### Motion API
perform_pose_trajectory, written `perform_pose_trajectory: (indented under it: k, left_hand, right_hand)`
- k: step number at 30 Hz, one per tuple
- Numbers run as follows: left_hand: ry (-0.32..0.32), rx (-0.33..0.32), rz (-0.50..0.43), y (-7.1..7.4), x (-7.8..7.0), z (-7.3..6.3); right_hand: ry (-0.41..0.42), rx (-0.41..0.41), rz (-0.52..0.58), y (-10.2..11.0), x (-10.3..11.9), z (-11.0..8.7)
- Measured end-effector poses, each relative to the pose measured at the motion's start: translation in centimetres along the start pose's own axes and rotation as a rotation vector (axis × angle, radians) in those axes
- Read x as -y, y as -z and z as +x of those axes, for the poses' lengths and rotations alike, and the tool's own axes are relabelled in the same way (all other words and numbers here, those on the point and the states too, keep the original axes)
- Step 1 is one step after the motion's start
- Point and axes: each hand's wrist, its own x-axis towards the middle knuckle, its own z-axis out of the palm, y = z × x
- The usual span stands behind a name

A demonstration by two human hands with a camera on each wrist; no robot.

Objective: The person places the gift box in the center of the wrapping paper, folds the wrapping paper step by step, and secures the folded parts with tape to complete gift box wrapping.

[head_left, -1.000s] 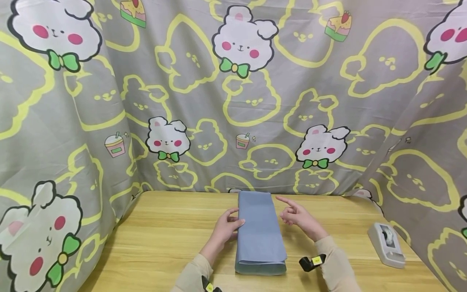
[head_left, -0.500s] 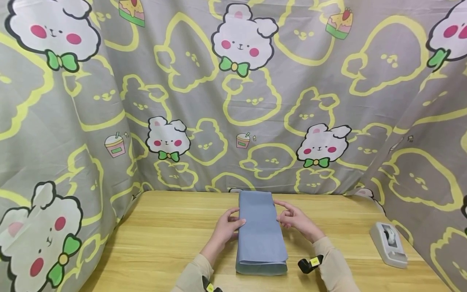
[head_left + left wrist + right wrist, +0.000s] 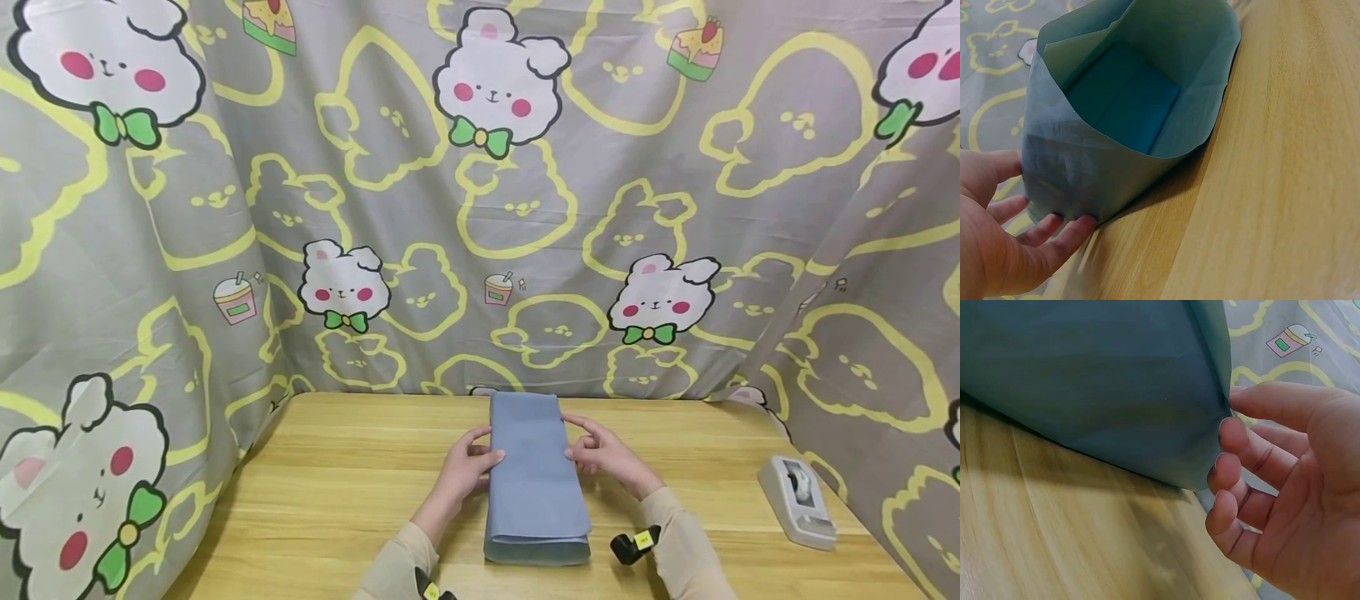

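A blue-grey sheet of wrapping paper [image 3: 531, 467] is folded round a box and lies lengthwise on the wooden table. Through the sleeve's open near end, the blue-teal box [image 3: 1125, 100] shows in the left wrist view. My left hand [image 3: 463, 468] rests against the package's left side, thumb on its upper edge and fairly straight fingers touching the paper. On the other side, my right hand [image 3: 609, 458] pinches the package's right edge crease between thumb and a bent finger. Its index finger stretches forward along that edge. Curled lower fingers [image 3: 1225, 469] show in the right wrist view.
A grey-white tape dispenser [image 3: 798, 502] holding a roll of clear tape stands near the right side of the wooden table [image 3: 352, 500]. A patterned grey curtain [image 3: 450, 200] hangs behind the table and along both sides.
My right hand, apart from the package with its index finger pointing a second ago, has moved left onto the paper's right edge. The left hand and package stay nearly still.
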Motion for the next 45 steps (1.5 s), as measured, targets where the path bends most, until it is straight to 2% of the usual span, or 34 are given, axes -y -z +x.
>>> perform_pose_trajectory:
  k: [6, 12, 17, 25, 31, 35, 42, 45]
  left_hand:
    - [-0.008, -0.001, 0.005, 0.1, 0.0, 0.0]
    - [-0.003, -0.001, -0.002, 0.1, 0.1, -0.1]
    - [-0.004, 0.001, -0.005, 0.1, 0.2, -0.1]
    - [-0.004, 0.000, -0.001, 0.1, 0.2, 0.0]
    - [-0.003, -0.003, -0.002, -0.1, 0.2, 0.0]
    - [0.003, -0.012, 0.004, -0.2, 0.2, -0.1]
    - [-0.001, -0.012, 0.000, -0.2, 0.2, -0.1]
    - [-0.005, -0.010, -0.007, -0.2, 0.1, -0.2]
  right_hand:
    - [-0.062, -0.019, -0.012, -0.3, 0.0, -0.3]
    - [-0.178, 0.018, 0.100, -0.5, -0.2, -0.3]
    - [-0.217, 0.044, 0.177, -0.5, -0.4, -0.4]
    - [-0.222, 0.034, 0.324, -0.7, -0.2, -0.5]
    - [-0.206, -0.068, 0.296, -1.0, 0.5, -0.6]
    - [-0.215, -0.097, 0.299, -1.2, 0.7, -0.6]
    - [-0.251, -0.031, 0.502, -1.0, -0.4, -0.5]
    - [-0.254, -0.001, 0.523, -1.0, -0.8, -0.5]
